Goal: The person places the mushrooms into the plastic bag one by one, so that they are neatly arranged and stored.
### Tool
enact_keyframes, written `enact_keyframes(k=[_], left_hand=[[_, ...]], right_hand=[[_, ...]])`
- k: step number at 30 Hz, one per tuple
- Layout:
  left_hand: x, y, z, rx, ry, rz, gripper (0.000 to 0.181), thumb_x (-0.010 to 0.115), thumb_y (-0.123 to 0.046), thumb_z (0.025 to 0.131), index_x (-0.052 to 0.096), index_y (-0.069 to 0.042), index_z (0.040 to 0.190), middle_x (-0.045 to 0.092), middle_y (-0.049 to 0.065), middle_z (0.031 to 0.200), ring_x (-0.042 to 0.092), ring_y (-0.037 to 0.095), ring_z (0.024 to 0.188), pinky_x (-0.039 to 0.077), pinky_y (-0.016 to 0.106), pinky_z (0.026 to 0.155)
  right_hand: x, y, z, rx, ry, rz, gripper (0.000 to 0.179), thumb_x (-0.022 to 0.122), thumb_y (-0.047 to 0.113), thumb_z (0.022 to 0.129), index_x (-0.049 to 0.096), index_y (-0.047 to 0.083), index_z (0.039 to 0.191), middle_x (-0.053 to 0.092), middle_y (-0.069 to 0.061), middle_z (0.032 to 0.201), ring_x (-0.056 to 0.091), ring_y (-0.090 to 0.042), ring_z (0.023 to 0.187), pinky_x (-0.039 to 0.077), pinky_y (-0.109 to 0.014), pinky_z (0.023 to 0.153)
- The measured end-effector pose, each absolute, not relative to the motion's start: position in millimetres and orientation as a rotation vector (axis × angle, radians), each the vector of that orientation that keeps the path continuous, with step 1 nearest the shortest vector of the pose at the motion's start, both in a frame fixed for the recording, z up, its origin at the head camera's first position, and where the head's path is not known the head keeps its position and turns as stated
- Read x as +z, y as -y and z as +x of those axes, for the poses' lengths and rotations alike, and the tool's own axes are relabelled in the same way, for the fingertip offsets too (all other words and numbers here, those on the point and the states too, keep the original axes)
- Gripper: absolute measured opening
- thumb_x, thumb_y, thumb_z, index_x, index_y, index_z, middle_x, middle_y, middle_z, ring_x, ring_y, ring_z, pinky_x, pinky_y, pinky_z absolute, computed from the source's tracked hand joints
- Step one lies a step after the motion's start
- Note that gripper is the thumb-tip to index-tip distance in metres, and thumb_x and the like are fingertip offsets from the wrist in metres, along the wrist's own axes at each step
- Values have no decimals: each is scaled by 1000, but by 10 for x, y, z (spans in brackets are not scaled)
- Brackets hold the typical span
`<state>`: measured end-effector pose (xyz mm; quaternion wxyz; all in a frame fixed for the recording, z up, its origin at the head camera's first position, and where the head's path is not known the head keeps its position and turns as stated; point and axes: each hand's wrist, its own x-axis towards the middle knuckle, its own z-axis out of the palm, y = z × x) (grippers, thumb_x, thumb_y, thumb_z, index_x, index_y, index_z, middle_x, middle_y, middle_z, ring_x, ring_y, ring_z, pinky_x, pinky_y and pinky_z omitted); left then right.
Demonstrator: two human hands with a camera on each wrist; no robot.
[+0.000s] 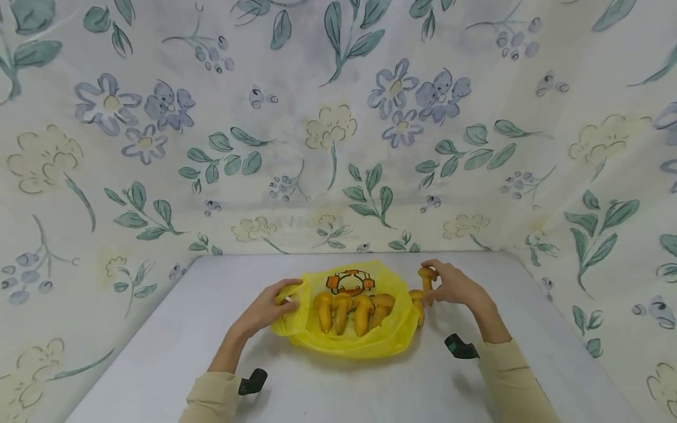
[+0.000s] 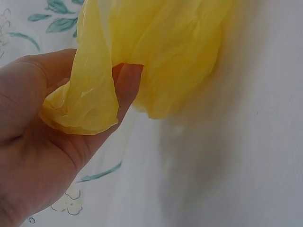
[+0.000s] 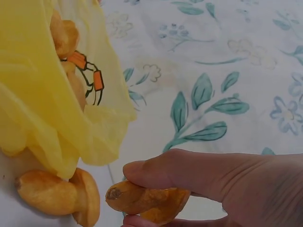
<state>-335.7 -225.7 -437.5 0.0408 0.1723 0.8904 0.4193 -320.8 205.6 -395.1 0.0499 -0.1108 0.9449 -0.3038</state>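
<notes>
A thin yellow plastic bag (image 1: 349, 346) lies open on the table, with several brown-orange mushrooms (image 1: 362, 314) side by side in its mouth. My left hand (image 1: 268, 306) grips the bag's left edge, and in the left wrist view a strip of the plastic (image 2: 92, 90) passes between thumb and fingers. To the right of the bag, my right hand (image 1: 453, 286) pinches one mushroom (image 3: 149, 201) between thumb and fingers, its cap up in the head view. Just outside the bag's right edge another mushroom (image 3: 59, 194) rests on the table.
The white table (image 1: 185, 329) ends at a floral cloth (image 1: 338, 229) hanging behind and at both sides. A dark wrist device (image 1: 254, 382) sits by the left sleeve and another dark device (image 1: 460, 346) by the right sleeve. An orange and black print (image 1: 350, 283) marks the bag.
</notes>
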Motion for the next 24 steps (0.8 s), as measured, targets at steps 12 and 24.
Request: enact_keyframes(k=[12, 24], left_hand=[[-4273, 2198, -3322, 1312, -2710, 557, 50, 64, -17, 95, 49, -12, 142, 46, 17, 149, 56, 30, 113, 47, 50, 101], [-4322, 2221, -3321, 1310, -2722, 535, 50, 64, -19, 95, 49, -13, 142, 45, 16, 151, 54, 30, 117, 44, 50, 104]], right_hand=[[-3873, -1973, -3210, -964, -2839, -314, 69, 76, 21, 86, 41, 5, 143, 47, -27, 133, 57, -30, 99, 55, -40, 84], [-3810, -1827, -3209, -1022, -2851, -362, 72, 77, 18, 84, 41, 2, 144, 49, -25, 134, 58, -29, 100, 56, -37, 83]])
